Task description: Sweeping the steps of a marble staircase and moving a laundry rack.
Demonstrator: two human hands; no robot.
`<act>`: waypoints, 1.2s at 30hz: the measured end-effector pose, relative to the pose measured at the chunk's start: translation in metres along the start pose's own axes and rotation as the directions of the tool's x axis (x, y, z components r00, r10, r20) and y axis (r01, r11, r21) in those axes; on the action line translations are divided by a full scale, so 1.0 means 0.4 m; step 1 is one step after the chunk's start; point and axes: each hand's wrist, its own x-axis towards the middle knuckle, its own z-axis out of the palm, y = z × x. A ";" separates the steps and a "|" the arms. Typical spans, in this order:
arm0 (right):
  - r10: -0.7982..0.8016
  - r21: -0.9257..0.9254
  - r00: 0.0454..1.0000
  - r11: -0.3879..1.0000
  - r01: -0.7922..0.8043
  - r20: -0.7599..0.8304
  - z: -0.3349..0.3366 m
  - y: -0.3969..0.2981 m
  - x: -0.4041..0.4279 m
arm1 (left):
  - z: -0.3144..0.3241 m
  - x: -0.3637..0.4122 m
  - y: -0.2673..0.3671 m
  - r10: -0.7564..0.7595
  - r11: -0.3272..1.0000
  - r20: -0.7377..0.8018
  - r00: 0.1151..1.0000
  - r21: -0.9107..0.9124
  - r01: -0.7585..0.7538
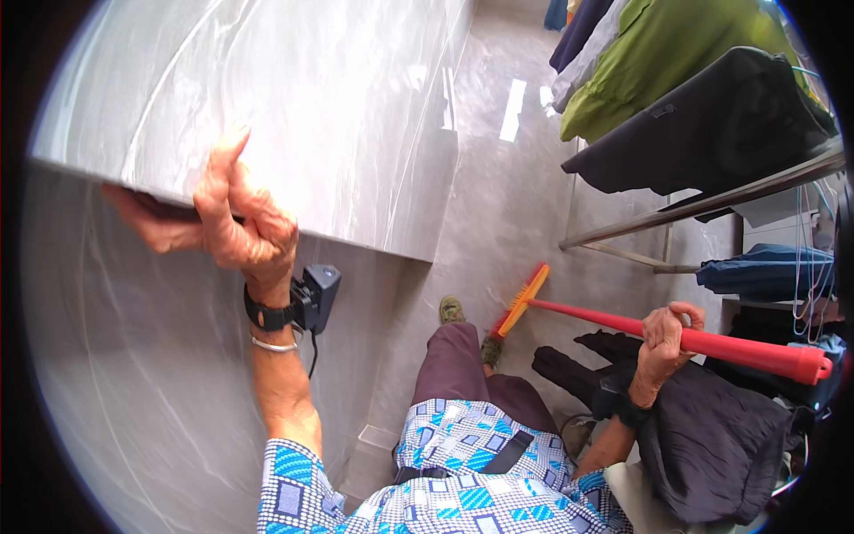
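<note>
My right hand (pixel 664 337) is closed around the red pole of a broom (pixel 600 320), near its upper end. The pole slants down to an orange and red brush head (pixel 524 300) at the floor, beside my feet. On the left, my left hand (pixel 240 217) grips the edge of a grey marble-look slab (pixel 333 153). Its thumb lies on the bright face, while the other fingers reach past the edge and are partly hidden.
Green trousers or a similar garment (pixel 640 73) and a black garment (pixel 707 127) hang at upper right, above a metal rail (pixel 707 210). A dark garment (pixel 720 434) lies or hangs by my right forearm. Grey marbled floor (pixel 504 200) runs between slab and rack.
</note>
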 end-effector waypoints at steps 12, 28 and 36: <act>-0.119 0.353 0.988 0.933 0.076 0.103 0.351 0.245 0.186 | 0.025 0.059 0.078 0.235 0.734 -0.028 0.971 0.661 -0.158; 0.058 0.250 0.970 0.961 -0.118 0.235 0.199 0.352 0.378 | 0.024 0.056 0.059 0.263 0.711 -0.013 0.965 0.679 -0.185; 0.117 -0.024 0.993 0.993 -0.118 -0.029 -0.069 0.152 0.124 | 0.025 0.056 0.053 0.274 0.716 -0.045 0.961 0.676 -0.172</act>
